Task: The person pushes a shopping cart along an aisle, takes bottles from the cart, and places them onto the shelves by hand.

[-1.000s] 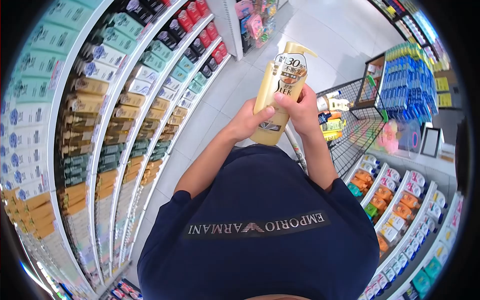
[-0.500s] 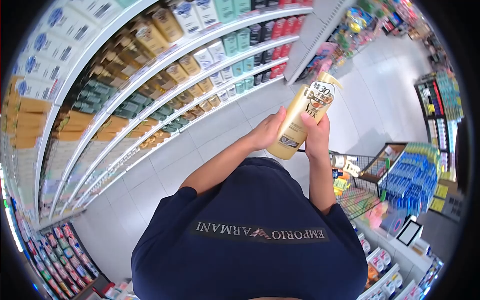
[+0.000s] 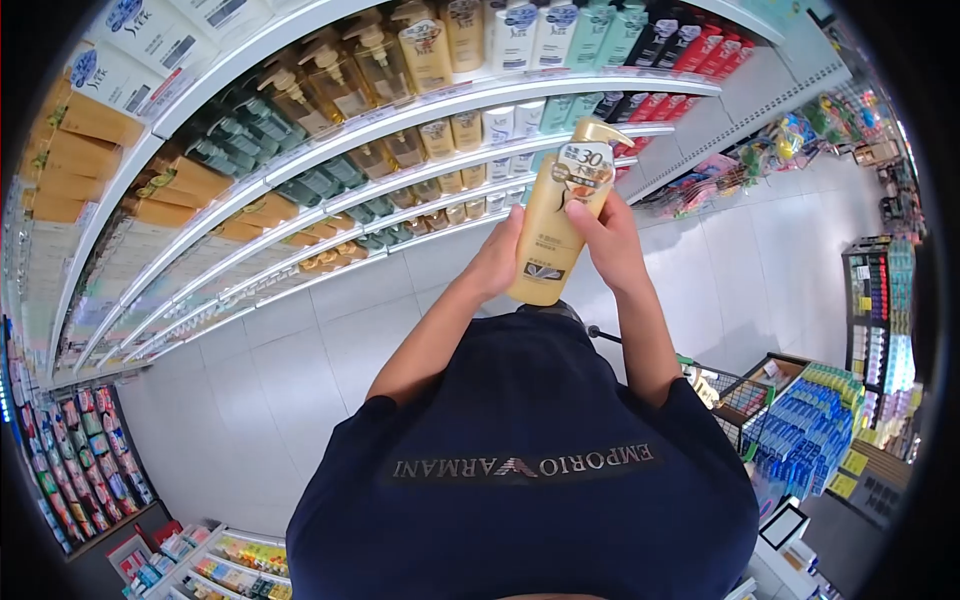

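Observation:
A gold pump bottle with a round white label marked 30 is held in front of my chest, its pump end pointing away from me and slightly right. My left hand presses against the bottle's left side. Around the right side wraps my right hand, its thumb lying on the front label. Beyond the bottle, similar gold bottles stand on the upper shelf, with white, green, black and red ones to their right.
Curved-looking white shelves run along the left and front. A wire cart is at the right, beside a stack of blue packages. Pale floor tiles lie between. Another rack stands at lower left.
The view has swung left, so the shelves now spread across the front and the cart sits lower right. Both hands still hold the bottle, now more upright in view than half a second ago.

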The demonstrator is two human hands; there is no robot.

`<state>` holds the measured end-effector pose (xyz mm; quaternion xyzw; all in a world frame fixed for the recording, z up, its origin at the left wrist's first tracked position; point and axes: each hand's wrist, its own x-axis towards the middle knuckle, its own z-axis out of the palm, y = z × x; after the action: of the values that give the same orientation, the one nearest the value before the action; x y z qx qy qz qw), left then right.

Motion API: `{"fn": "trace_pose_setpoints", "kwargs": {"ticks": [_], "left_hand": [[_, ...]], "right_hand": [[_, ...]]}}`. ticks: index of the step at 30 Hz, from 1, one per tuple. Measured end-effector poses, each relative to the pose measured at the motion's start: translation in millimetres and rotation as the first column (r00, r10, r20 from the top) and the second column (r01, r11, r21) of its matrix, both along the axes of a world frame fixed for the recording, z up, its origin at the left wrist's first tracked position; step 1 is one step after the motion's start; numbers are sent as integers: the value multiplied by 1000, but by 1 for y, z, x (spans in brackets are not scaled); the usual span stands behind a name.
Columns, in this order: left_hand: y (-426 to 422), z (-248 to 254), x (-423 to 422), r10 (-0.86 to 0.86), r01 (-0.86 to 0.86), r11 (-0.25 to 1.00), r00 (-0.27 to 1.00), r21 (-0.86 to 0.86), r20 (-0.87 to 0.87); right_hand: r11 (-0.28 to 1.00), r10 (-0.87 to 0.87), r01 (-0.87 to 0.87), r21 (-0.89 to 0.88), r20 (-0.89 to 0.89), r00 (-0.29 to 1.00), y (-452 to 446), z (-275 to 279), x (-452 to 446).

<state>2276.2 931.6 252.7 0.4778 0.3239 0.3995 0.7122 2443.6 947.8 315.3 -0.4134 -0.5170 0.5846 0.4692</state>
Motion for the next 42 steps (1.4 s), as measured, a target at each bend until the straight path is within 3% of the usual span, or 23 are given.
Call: {"fn": "trace_pose_setpoints", "kwargs": {"ticks": [2, 6, 8, 16, 21, 25, 28, 30, 31, 33, 36, 38, 40, 42], "left_hand": [[2, -2, -10, 80, -78, 997, 992, -19, 95], [12, -15, -29, 77, -72, 997, 974, -32, 214], [22, -16, -39, 103, -95, 994, 974, -49, 201], [83, -2, -46, 255, -246, 966, 960, -83, 115], [119, 22, -45, 407, -394, 907, 911, 146, -68], [145, 15, -39, 482, -464, 871, 870, 159, -104], [160, 12, -33, 577, -538, 817, 772, 207, -266], [169, 9, -32, 743, -562, 658, 590, 501, -315], [172, 11, -33, 748, -567, 654, 585, 501, -315], [176, 17, -38, 831, -491, 537, 450, 686, -329], [178, 17, -46, 818, -569, 561, 495, 601, -294], [178, 11, -50, 811, -603, 576, 508, 552, -292], [178, 12, -52, 801, -631, 593, 526, 500, -287], [178, 16, -53, 724, -570, 682, 615, 457, -313]], "right_hand": [[999, 18, -18, -34, 6, 1000, 9, 7, -17], [988, 138, -133, -79, 54, 989, 36, 2, -31], [979, 193, -193, -60, -8, 981, 50, 2, -40], [950, 311, -311, 20, 19, 950, 132, -5, -48], [946, 295, -309, 102, 129, 947, 177, 4, -47], [946, 262, -298, 126, 242, 934, 207, -1, -48], [933, 233, -294, 206, 273, 933, 224, -2, -49], [920, 218, -294, 259, 284, 934, 233, -2, -47], [933, 202, -264, 244, 253, 946, 238, -3, -47], [939, 218, -280, 200, 283, 934, 248, 0, -44], [930, 175, -210, 300, 139, 975, 260, -5, -54], [922, 184, -219, 319, 135, 974, 269, -13, -57], [934, 133, -216, 285, 285, 949, 276, -22, -61], [932, 161, -236, 274, 270, 949, 283, -30, -66]]}}
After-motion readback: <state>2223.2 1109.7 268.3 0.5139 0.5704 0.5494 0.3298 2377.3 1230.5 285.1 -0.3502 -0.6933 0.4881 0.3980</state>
